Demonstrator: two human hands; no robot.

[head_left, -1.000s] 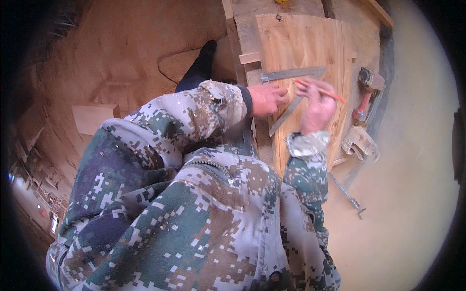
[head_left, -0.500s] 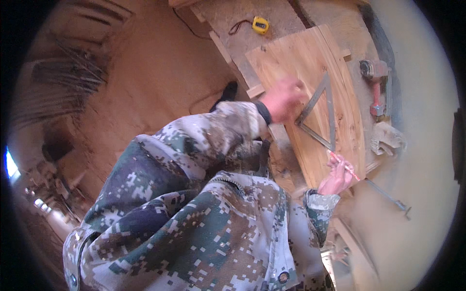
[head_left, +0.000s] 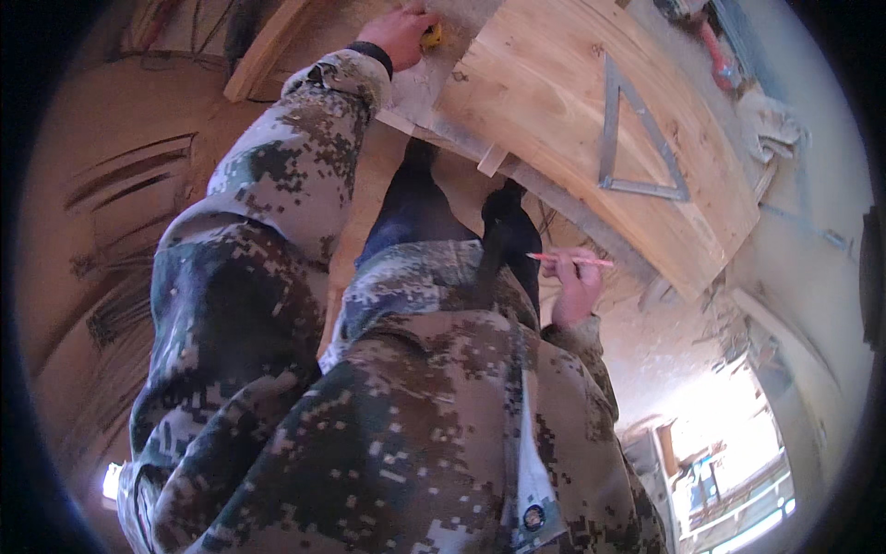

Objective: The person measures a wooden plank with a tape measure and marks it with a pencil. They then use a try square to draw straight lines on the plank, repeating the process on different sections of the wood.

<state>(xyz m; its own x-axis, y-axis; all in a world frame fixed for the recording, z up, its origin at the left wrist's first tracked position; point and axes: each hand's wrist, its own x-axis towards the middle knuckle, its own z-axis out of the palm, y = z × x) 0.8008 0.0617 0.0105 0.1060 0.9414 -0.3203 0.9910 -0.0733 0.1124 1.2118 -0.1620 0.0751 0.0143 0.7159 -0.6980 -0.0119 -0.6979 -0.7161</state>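
Two hands, one tape measure and one pencil are recorded. The left hand (head_left: 397,39) is at the yellow tape measure (head_left: 431,37), which sits on the worktop (head_left: 464,30) just off the left end of the board; its fingers touch the case, but how firmly they close cannot be told. The right hand (head_left: 576,284) is off the worktop's near edge, its fingers pinched on one slim red pencil (head_left: 572,260). One broad wooden board (head_left: 544,102), smooth, grained and knotted, covers much of the dusty worktop. One flat grey metal triangle (head_left: 611,129), open in the middle, lies on it toward the right end. One small wooden block (head_left: 492,160) juts from the near edge. Beyond the board's far edge are one red-handled tool (head_left: 716,57), partly cut off, and one pale, crumpled glove (head_left: 768,122).
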